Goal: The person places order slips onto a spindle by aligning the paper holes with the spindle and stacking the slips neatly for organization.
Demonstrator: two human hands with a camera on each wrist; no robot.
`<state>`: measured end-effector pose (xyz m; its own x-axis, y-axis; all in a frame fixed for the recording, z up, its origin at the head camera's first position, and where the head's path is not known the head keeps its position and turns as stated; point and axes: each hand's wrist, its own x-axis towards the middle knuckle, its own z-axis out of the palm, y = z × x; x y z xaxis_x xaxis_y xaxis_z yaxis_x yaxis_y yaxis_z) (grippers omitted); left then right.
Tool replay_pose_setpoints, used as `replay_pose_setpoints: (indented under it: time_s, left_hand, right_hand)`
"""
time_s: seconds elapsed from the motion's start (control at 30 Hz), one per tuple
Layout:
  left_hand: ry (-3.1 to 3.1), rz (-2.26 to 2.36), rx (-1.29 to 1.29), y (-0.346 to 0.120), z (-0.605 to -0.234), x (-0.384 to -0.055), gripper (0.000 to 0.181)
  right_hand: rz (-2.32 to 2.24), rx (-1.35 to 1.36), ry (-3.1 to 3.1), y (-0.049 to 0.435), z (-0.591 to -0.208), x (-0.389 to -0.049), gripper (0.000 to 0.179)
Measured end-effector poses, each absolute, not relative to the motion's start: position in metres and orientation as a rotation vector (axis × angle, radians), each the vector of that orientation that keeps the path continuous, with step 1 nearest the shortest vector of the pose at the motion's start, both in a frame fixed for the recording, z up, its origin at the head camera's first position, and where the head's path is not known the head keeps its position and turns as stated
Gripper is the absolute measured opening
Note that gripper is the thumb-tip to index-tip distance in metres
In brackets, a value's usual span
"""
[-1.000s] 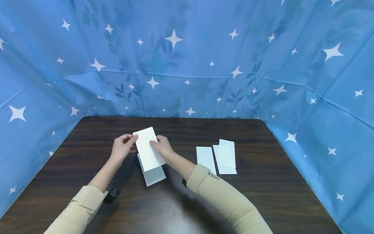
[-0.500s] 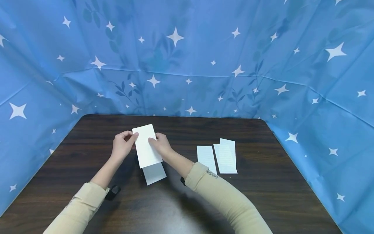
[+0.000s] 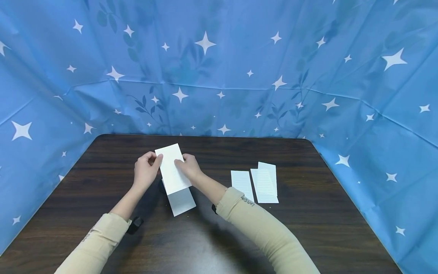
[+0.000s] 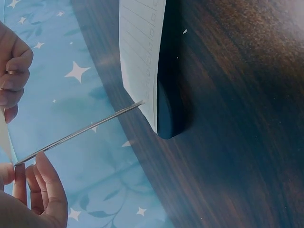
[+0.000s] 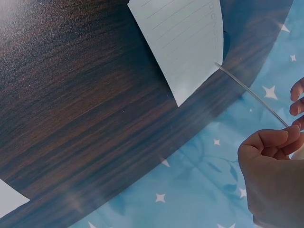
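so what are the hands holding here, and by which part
Both hold one white rectangular paper sheet lifted above the dark wooden table: the left hand pinches its left edge near the top corner, the right hand its right edge.

The table (image 3: pixel 308 213) was dark brown wood grain. The sheets (image 3: pixel 172 171) were white with faint ruled lines. The backdrop (image 3: pixel 219 68) was blue, patterned with white stars and darker leaves.

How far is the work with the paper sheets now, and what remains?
Three sheets already lie flat on the table, to the person's right. The left hand and right hand pinch one raised sheet at its edges. One more sheet lies under it, apparently left to handle.
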<state>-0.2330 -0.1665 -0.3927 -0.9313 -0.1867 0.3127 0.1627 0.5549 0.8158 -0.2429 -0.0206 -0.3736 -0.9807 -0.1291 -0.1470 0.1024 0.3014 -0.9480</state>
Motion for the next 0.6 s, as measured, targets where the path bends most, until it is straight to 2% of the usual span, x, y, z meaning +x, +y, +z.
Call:
replay_pose_setpoints:
  time_s: [0.33, 0.6]
  left_hand:
    - [-2.405, -1.353, 0.051, -0.1610, -0.3928, -0.2329, 0.023]
    - [-2.412, -1.626, 0.168, -0.1654, -0.3911, -0.2314, 0.029]
  right_hand:
    - [-1.713, -0.008, 2.383, -0.0191, -0.3727, -0.2463, 0.029]
    - [-1.650, 0.009, 2.410, -0.0180, -0.3723, -0.2474, 0.028]
